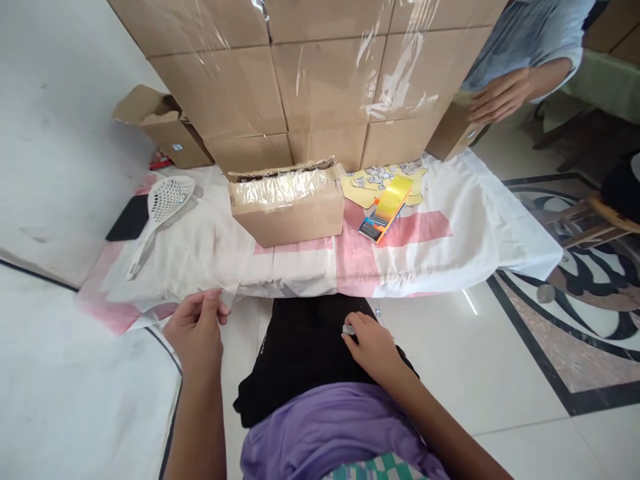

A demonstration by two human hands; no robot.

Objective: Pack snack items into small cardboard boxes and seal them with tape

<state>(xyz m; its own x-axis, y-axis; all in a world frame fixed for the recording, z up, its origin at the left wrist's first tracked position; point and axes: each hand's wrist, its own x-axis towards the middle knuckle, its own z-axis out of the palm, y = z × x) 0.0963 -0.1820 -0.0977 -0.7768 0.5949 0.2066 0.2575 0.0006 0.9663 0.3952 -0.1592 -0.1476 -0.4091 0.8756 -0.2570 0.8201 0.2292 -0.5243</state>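
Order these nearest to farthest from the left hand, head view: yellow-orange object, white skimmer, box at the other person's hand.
From the left hand:
1. White skimmer, left side.
2. Yellow-orange object, right of centre.
3. Box, farther right.

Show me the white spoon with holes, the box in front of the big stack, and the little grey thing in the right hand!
White spoon with holes (166, 201): head view, on its bowl.
Box (296, 223): head view, on its front side.
Little grey thing (349, 329): head view, on its uncovered part.
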